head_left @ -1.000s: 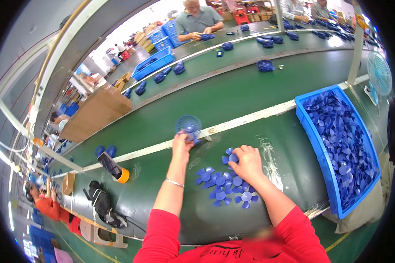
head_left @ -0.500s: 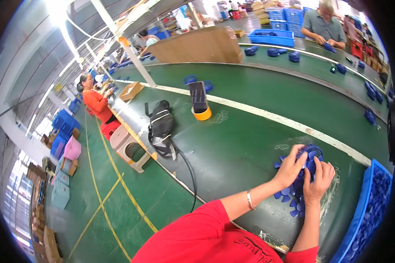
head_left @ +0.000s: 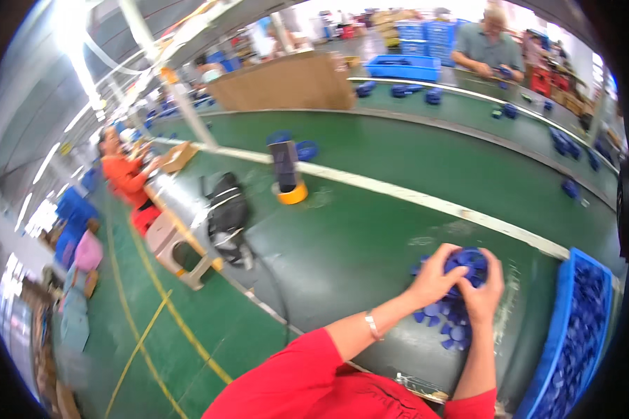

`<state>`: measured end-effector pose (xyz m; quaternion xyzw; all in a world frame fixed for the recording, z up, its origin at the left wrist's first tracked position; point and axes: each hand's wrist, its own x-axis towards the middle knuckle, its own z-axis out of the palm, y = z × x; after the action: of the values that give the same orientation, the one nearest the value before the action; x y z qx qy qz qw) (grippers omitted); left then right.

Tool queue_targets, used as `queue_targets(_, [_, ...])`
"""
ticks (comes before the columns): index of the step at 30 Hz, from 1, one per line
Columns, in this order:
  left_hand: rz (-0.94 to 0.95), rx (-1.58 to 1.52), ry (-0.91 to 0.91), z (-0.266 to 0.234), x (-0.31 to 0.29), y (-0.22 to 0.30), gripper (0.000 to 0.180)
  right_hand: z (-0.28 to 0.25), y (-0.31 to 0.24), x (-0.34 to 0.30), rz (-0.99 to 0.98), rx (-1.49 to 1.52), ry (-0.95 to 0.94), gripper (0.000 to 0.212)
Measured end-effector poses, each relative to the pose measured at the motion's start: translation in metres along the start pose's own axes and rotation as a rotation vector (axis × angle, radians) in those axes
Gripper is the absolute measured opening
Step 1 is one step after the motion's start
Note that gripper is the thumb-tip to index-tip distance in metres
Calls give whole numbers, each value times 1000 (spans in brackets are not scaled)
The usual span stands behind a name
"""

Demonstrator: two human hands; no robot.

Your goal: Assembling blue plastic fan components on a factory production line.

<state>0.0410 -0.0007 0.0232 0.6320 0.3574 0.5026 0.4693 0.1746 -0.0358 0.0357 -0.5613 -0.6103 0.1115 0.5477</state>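
Above the green work surface, a round, slatted blue fan guard (head_left: 470, 260) is held between both hands. My left hand (head_left: 435, 279) grips its left side, thumb reaching across toward the middle. Round the right side curl the fingers of my right hand (head_left: 487, 292), with its thumb near the left thumb. Both hands are closed on it. What sits inside the guard is partly hidden by the thumbs. Loose blue fan blades (head_left: 456, 335) lie in a cluster on the surface just below the hands, and a few more show beside my left hand.
At the right stands a blue bin (head_left: 562, 328) full of blue blades. A phone (head_left: 284, 166) leans in an orange tape roll (head_left: 293, 194), near a black bag (head_left: 228, 213). A cardboard sheet (head_left: 279, 82) stands behind. Two co-workers sit farther off, one far right, one left.
The view has turned, shifting the scene leftward. My hands have come together around the fan guard, with the thumbs now meeting across its front.
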Motion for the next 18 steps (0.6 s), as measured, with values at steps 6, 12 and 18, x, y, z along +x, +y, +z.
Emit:
queue_targets(6, [-30,176,24,-13,-3,-1,35,11,7,2,202,134,-163,39])
queue_targets(12, [26,184,133,-6,-7,14,26,11,-7,-6,41,-33,-32,40])
queue_targets(18, [77,-114,97,-9,-4,-3,50,11,4,-6,426,179,-73,39])
